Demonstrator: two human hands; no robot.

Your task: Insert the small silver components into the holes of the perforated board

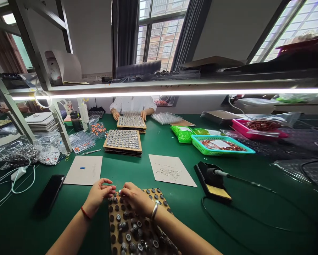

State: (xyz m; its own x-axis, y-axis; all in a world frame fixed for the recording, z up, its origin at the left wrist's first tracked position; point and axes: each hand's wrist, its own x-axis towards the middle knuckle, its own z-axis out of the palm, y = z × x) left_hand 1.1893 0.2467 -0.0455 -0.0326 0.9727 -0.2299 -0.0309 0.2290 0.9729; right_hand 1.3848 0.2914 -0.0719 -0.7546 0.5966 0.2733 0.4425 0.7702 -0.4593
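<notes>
A brown board bearing several rows of small round metal-and-black parts lies at the bottom centre, with loose parts heaped on its nearer half. Over the board's far left edge is my left hand, its thumb and index finger curved toward each other; whether a small part sits between them is too small to tell. My right hand is bent down over the far rows, fingertips pinched at a round part beside the left fingertips. What its fingers hold is hidden.
Cardboard sheets lie beyond my hands. A phone is left, a soldering iron in its stand right. Stacked boards, a turquoise basket and another person's hands are farther back.
</notes>
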